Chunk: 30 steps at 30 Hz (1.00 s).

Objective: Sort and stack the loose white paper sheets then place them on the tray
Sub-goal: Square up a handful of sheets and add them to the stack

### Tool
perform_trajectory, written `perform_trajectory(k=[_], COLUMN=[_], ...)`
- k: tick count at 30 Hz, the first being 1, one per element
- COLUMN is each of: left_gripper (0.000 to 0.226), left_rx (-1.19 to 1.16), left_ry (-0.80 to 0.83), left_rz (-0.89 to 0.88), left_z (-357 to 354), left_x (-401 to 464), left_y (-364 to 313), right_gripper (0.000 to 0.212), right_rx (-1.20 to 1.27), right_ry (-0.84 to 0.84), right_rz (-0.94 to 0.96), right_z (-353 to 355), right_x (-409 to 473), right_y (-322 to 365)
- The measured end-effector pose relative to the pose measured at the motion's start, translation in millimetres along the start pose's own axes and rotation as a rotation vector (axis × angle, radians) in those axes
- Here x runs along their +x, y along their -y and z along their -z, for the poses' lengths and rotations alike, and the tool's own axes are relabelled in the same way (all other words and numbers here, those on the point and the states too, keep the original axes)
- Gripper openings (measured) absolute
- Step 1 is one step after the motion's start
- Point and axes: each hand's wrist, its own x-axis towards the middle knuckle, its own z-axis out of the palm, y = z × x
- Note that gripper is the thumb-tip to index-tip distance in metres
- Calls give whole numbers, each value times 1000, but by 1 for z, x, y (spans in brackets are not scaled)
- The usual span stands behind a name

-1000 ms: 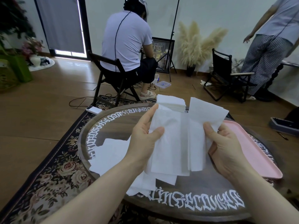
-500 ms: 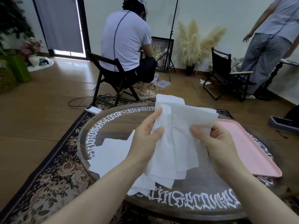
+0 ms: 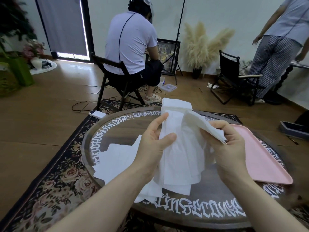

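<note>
1. We work at a round dark wooden table point(image 3: 100, 131) with white ornate lettering around its rim, standing on a floral rug point(image 3: 55, 178) over a wooden floor.
2. Beyond the table a person in a white shirt point(image 3: 132, 42) sits on a folding chair, back to us; a second person in checked trousers point(image 3: 274, 61) stands at the far right, and pampas grass point(image 3: 204, 44) leans against the white wall.
3. A pink tray point(image 3: 267, 158) lies on the right side of the table, with nothing on the part we can see.
4. Our left hand point(image 3: 153, 148) holds a bundle of white paper sheets point(image 3: 182, 156) above the table's middle, thumb pressed on the front and fingers behind.
5. Our right hand point(image 3: 229, 146) pinches a folded sheet point(image 3: 204, 126) against the bundle's right edge, fingers curled round it (its corner pokes out past the fingertips).
6. Loose sheets point(image 3: 120, 158) lie spread on the table to the left, beneath and below the left hand.
7. A neat stack of sheets point(image 3: 177, 104) sits at the table's far edge, just behind the held bundle.
</note>
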Motion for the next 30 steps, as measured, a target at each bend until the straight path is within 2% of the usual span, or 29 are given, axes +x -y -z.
perform_trajectory(k=[7, 11, 15, 18, 20, 22, 24, 27, 30], left_gripper=[38, 25, 24, 22, 22, 22, 18, 17, 19], left_rx=[36, 26, 45, 37, 27, 16, 6, -11, -11], left_ry=[-1, -5, -45, -124, -156, -171, -188, -192, -185], left_rz=[-33, 21, 58, 65, 79, 92, 100, 105, 113], left_z=[0, 0, 0, 1, 0, -1, -3, -5, -4], left_x=[0, 0, 0, 2, 3, 3, 3, 3, 4], left_y=[-1, -1, 0, 0, -1, 0, 0, -1, -2], right_gripper=[11, 16, 18, 11, 13, 18, 24, 33, 33], right_rx=[-18, -28, -54, -32, 65, 138, 93, 35, 54], right_ry=[11, 20, -94, -149, -61, 91, 199, 227, 219], right_rz=[7, -3, 1, 45, -27, -197, -337, -394, -395], right_z=[2, 5, 11, 16, 15, 10, 4, 0, -2], right_x=[2, 3, 8, 13, 13, 8, 0, -5, -5], right_y=[1, 1, 7, 16, 18, 14, 5, -1, -2])
